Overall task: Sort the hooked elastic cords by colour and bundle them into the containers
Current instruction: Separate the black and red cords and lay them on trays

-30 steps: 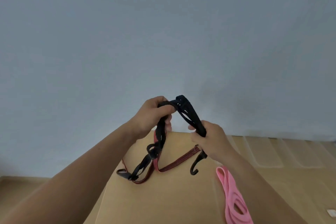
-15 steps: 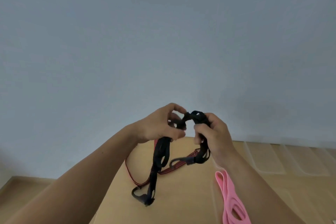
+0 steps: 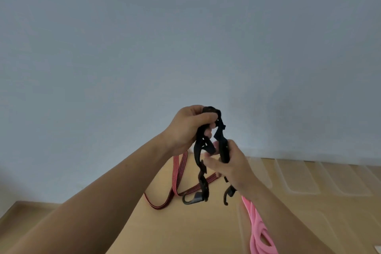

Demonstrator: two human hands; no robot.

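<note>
Now left hand and right hand grip the half-bundled black elastic hooked cord (hooks dangling); another fold seems next.

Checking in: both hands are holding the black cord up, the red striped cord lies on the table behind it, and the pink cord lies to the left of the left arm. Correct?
Not quite. The pink cord lies on the table at the right, beside the right forearm, as the head view shows. The rest stands: left hand and right hand grip the black cord, and the red striped cord lies behind.
</note>
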